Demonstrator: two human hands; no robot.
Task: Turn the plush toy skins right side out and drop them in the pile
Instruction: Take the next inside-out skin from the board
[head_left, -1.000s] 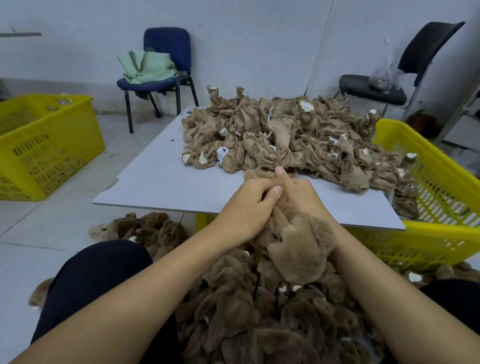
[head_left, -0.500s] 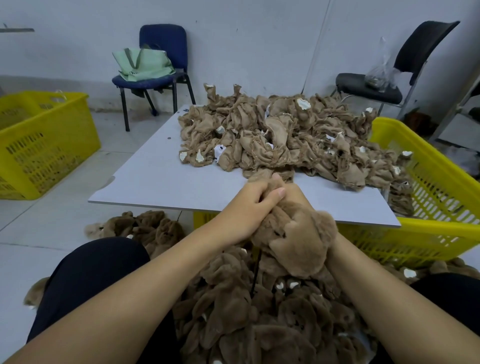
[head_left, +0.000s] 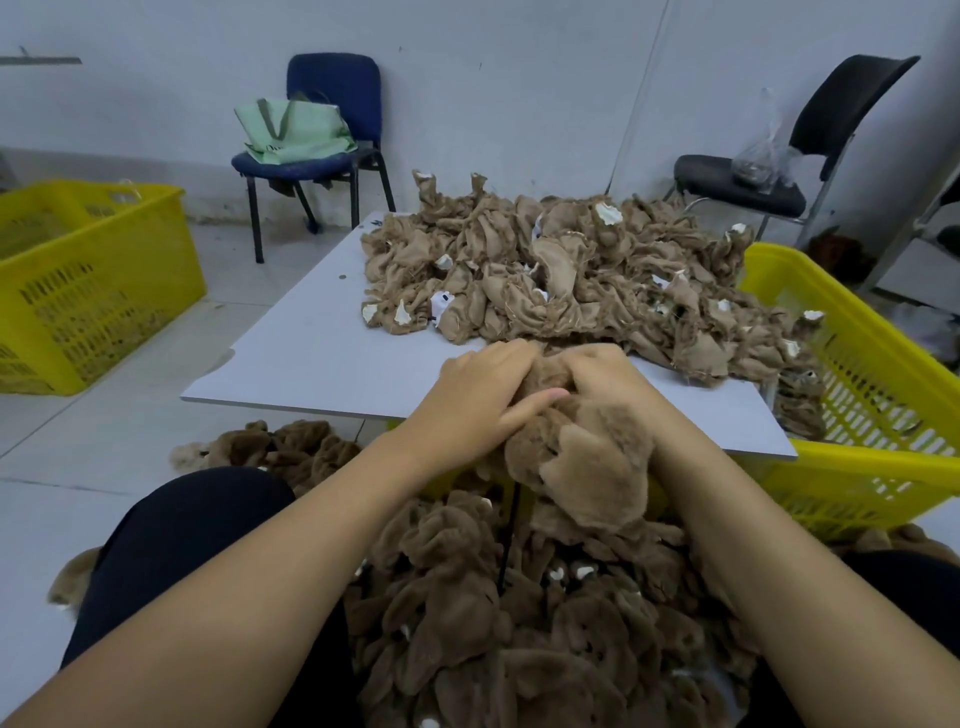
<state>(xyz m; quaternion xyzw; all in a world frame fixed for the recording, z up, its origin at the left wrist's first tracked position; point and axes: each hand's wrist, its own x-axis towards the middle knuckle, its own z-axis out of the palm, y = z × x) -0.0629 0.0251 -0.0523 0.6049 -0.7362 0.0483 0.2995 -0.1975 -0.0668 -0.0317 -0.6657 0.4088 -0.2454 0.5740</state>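
Note:
A brown plush toy skin (head_left: 587, 462) hangs over the near edge of the white table (head_left: 311, 358), its furry side showing on the lower flap. My left hand (head_left: 478, 400) grips its upper left part, thumb pressed into the fabric. Gripping the top from the right is my right hand (head_left: 602, 374), its fingers dug into the skin. A heap of inside-out tan skins (head_left: 561, 270) covers the far half of the table. A pile of furry brown skins (head_left: 519, 623) lies between my knees.
One yellow crate (head_left: 857, 415) stands under the table's right side, another yellow crate (head_left: 88, 280) on the floor at left. A blue chair (head_left: 322, 156) with a green bag and a black chair (head_left: 769, 171) stand by the wall. More furry skins (head_left: 275, 447) lie on the floor.
Both hands have kept kneading the same skin at the table edge; my right hand has curled further over its top and my left thumb has pushed in deeper.

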